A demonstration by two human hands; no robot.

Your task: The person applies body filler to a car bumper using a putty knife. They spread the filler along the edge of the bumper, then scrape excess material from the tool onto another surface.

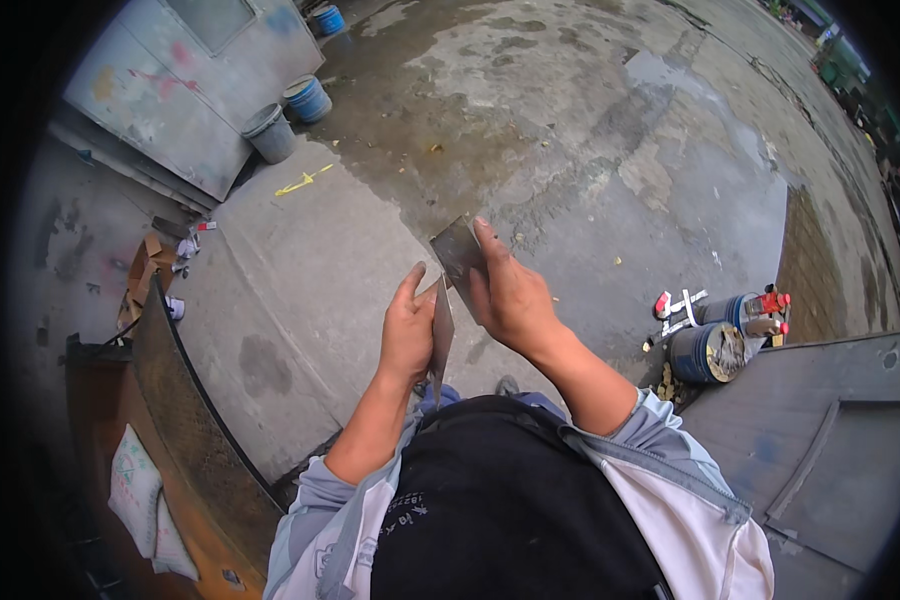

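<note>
My left hand [406, 332] is closed around a thin, flat grey metal plate [443, 330], held almost edge-on with its narrow end pointing down toward my body. My right hand [517, 302] grips a dark, rectangular flat metal plate [457, 246], its thumb laid along the top edge. Both plates look like putty scrapers. They are held in front of my chest above the concrete floor, their edges close together near the middle. Whether they touch, I cannot tell. Part of the right plate is covered by my fingers.
At the right, a blue bucket [698, 354] stands near red-handled tools [770, 302] and a grey metal panel [840, 440]. A grey bucket [270, 135] and a blue pail [308, 100] stand by a large metal panel [185, 90]. White sacks [135, 490] lie lower left, near a cardboard box [150, 265].
</note>
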